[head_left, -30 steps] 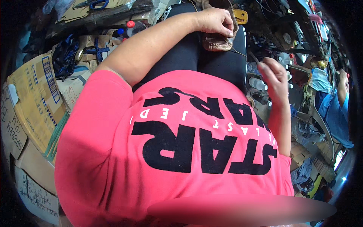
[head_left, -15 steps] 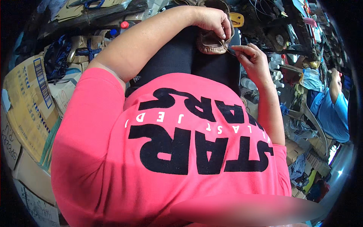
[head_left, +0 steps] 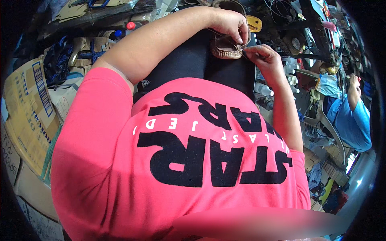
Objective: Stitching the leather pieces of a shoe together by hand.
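Note:
A brown leather moccasin (head_left: 226,53) with a puckered, gathered toe rests over my dark-trousered lap, its toe toward me. My left hand (head_left: 234,26) reaches across from the left and pinches the leather at the shoe's opening, thumb and forefinger together. At the right side of the toe, the fingertips of my right hand (head_left: 266,58) are pinched close against the shoe's edge. Whatever they hold is too small to make out. A thin strand appears to lie over the shoe's opening beside the left fingertips. The shoe's far part lies partly behind my left hand.
Just beyond the shoe is a yellow flat piece (head_left: 254,23) with a hole. Clear plastic bottles (head_left: 263,89) stand right of my lap. Cardboard boxes (head_left: 28,116) fill the left side, near a red-capped bottle (head_left: 130,26). A person in blue (head_left: 352,124) is at far right.
My right hand has moved slightly left and up, bringing its fingertips to the shoe's edge. A dark thing seen at those fingertips earlier no longer shows. My left hand keeps its pinch.

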A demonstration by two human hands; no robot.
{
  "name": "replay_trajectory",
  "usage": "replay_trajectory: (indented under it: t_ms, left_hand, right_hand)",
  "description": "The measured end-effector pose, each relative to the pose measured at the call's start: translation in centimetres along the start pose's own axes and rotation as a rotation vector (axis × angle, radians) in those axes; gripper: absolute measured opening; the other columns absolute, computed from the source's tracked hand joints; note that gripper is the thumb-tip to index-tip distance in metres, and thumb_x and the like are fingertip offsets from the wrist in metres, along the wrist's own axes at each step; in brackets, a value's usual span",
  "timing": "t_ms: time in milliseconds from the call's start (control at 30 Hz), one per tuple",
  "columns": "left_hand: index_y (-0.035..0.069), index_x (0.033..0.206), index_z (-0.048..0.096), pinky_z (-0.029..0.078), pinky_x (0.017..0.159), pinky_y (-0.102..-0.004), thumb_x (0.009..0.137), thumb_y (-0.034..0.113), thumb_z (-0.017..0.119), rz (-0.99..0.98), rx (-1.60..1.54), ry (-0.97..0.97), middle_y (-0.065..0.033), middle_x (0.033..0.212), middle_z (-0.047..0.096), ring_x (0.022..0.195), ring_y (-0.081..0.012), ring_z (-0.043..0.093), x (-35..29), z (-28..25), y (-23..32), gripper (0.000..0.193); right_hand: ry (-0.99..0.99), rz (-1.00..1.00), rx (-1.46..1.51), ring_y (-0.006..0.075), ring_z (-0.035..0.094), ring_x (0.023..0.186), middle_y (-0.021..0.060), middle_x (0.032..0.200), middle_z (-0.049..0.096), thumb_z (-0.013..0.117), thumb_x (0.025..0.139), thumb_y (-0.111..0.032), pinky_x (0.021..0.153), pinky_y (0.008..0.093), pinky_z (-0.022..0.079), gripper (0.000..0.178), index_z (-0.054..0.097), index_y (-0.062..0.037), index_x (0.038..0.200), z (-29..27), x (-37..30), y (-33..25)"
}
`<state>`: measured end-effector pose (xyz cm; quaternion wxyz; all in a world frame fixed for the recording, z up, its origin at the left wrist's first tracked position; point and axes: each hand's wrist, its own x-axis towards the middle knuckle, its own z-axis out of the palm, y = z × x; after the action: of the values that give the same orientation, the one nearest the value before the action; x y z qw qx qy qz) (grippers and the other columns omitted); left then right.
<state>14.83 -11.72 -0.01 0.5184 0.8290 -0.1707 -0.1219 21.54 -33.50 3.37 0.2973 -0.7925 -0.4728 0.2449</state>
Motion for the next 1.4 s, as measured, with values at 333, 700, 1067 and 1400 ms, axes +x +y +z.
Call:
replay_trajectory:
  t_ms: [333,700,1067,1400]
  left_hand:
    - [0.008,0.092,0.072,0.043,0.086,-0.0335,0.069,0.013,0.074,-0.062,0.143,0.025,-0.0071,0.094,0.056,0.096,-0.0211,0.054,-0.1,0.2,0.0,0.023]
    - [0.011,0.091,0.070,0.048,0.072,-0.0307,0.074,-0.001,0.063,0.013,0.494,0.788,-0.0112,0.090,0.054,0.081,-0.0243,0.058,-7.4,3.7,3.5,0.022]
    - [0.026,0.089,0.072,0.037,0.073,-0.0355,0.076,0.017,0.067,-0.048,0.586,0.760,0.0012,0.073,0.051,0.080,-0.0198,0.052,-7.4,5.7,2.2,0.016]
    - [0.031,0.092,0.072,0.033,0.076,-0.0349,0.078,0.023,0.067,-0.101,0.677,0.697,0.0031,0.074,0.052,0.084,-0.0174,0.050,-6.8,5.8,1.7,0.017]
  right_hand:
    - [-0.119,0.051,0.346,0.0087,0.052,0.080,-0.0014,0.083,0.053,0.064,0.083,-0.001,0.075,0.0209,0.041,0.017,0.068,-0.0045,0.098,1.0,1.2,1.4]
    - [0.173,-0.197,-0.187,0.0207,0.051,0.062,0.0093,0.070,0.048,0.065,0.077,-0.002,0.058,0.0297,0.043,0.032,0.069,-0.0165,0.105,2.3,-2.3,-0.4]
    - [-0.088,-0.019,0.157,0.0097,0.043,0.077,-0.0014,0.082,0.041,0.048,0.079,0.014,0.075,0.0181,0.036,0.050,0.065,-0.0148,0.115,0.7,-1.2,1.6]
    - [-0.166,-0.017,0.232,0.0095,0.043,0.080,-0.0015,0.083,0.041,0.043,0.075,0.018,0.077,0.0180,0.036,0.051,0.067,-0.0110,0.110,0.1,0.2,1.8]
